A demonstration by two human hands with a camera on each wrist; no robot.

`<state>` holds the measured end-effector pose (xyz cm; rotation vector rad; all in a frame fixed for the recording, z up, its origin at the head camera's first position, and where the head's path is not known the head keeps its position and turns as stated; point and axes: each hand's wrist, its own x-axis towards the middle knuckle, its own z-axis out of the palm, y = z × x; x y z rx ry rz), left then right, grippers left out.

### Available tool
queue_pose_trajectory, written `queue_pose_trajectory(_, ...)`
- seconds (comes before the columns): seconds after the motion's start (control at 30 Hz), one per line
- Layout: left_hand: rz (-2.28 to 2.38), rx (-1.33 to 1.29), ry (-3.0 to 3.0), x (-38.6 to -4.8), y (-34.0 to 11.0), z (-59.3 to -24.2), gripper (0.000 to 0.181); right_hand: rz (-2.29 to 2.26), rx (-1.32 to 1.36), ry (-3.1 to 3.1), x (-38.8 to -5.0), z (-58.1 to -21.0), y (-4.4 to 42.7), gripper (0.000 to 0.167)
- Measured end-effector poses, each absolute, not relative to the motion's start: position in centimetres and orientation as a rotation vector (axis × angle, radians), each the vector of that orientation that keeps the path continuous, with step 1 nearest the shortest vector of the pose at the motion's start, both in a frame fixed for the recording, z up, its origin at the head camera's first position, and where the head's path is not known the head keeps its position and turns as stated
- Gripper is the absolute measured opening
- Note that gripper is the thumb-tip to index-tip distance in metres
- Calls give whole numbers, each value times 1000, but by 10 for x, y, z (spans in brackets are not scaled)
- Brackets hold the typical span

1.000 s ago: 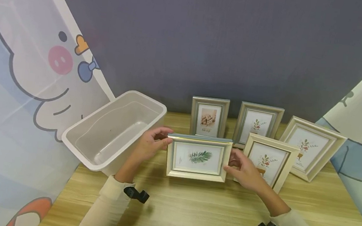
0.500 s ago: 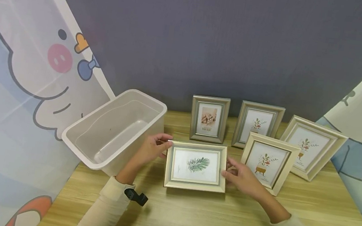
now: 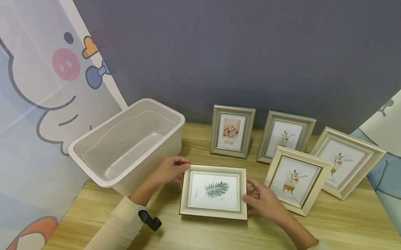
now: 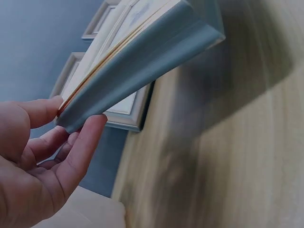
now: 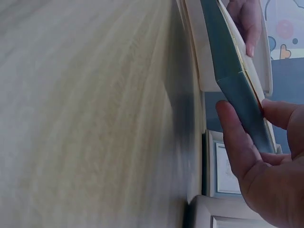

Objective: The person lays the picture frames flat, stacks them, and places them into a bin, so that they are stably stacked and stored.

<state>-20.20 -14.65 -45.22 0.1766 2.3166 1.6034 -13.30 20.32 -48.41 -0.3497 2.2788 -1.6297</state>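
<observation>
Between both hands is a cream picture frame with a green fern leaf print, tilted with its face upward. My left hand pinches its upper left corner, thumb on the front and fingers beneath, as the left wrist view shows on the frame's blue-grey side. My right hand holds the right edge between thumb and fingers. In the right wrist view the frame's side hangs above the wooden table, apart from it.
A beige plastic bin stands left. Behind are a grey-gold frame with a flower photo and another grey frame. Two cream frames, a front one and a rear one, stand right. A dark wall closes the back.
The fern frame has tipped from nearly upright to face-up and come lower, toward the table's front. Both hands have moved down with it, still gripping. The other frames stay put.
</observation>
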Motion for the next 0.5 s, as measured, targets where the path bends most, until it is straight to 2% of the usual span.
queue_pose_trajectory(0.5, 1596, 99, 2258, -206, -141, -481, 26, -1476, -165, 2412, -124, -497, 191, 74)
